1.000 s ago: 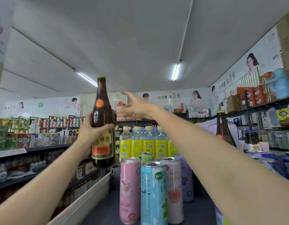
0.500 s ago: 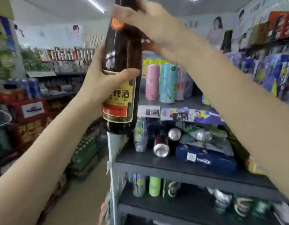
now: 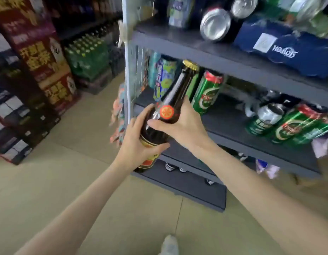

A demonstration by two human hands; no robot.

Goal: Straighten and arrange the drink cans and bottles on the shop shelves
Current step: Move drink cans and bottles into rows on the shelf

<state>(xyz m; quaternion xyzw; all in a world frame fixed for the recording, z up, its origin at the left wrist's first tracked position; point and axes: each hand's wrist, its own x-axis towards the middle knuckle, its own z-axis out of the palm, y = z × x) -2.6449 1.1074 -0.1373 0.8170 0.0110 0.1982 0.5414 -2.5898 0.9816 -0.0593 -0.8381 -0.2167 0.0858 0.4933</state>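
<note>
Low in front of the grey shelves, the left hand grips the lower body of a brown bottle, fingers wrapped round its label, while the right hand grasps the bottle's shoulder just under the orange round sticker. Tilted, the bottle points its gold cap up toward the middle shelf, where a green can and a blue-and-yellow can stand upright just behind it. Further right, more green cans lie on their sides. On the shelf above, a silver-ended can lies beside a dark blue pack
</note>
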